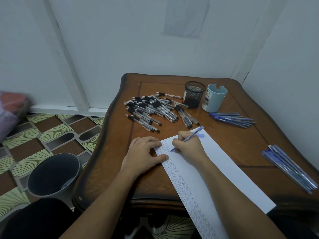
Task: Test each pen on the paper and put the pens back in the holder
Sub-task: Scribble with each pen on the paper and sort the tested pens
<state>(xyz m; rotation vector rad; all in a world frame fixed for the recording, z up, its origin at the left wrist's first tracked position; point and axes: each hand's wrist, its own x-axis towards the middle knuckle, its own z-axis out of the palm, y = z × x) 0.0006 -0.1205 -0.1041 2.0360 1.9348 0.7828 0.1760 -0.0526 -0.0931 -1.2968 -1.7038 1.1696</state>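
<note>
The right hand [188, 145] pinches a blue pen [190, 137] between thumb and curled fingers, with the tip touching the paper [224, 169] near its far left corner. The cap end points away toward the far right. The paper is a long white sheet lying at a slant across the wooden surface [103, 169], its near end hanging past the front edge. Rows of small blue marks run down its left side. The left hand [143, 156] lies palm down, its fingers close together and nearly straight. Fingertips and thumb press on the left edge of the paper just beside the pen tip. Farther back a loose pile of black pens [151, 109] lies on the surface, touching a black mesh holder [194, 94] that stands upright. Just to the right of it stands a pale blue cup [214, 100]. A small bunch of blue pens [233, 119] lies near the cup, and another bundle of blue pens [288, 168] lies well apart at the right edge. A dark bin [53, 175] stands on the patterned floor to the left of the surface.
</note>
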